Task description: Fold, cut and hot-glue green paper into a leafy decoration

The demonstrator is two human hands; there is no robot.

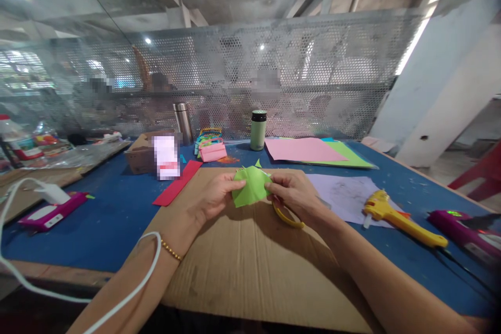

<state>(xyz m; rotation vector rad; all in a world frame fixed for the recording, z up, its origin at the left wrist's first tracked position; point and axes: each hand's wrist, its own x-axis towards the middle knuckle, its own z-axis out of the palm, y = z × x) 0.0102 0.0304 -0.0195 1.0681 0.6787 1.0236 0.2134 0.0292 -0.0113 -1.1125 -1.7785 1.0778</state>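
Note:
A bright green piece of thin sheet, felt or foam point(251, 187), is held up over the cardboard point(242, 261), its surface bent. My left hand point(221, 193) pinches its left edge between thumb and fingers. At the opposite edge, my right hand point(291, 192) has its fingers closed on the same piece. Below my right hand shows a yellow looped handle point(287, 215), apparently of scissors; whether it hangs from the fingers or rests on the cardboard I cannot tell. A small green scrap point(258, 164) pokes up just behind the piece.
A yellow glue gun point(399, 219) lies right on a lilac sheet point(344, 193). Pink sheets point(305, 150), a green bottle point(258, 130), a small pink bag point(212, 151), a steel flask point(183, 122) and a phone point(166, 156) stand behind. A white cable point(129, 295) crosses my left forearm.

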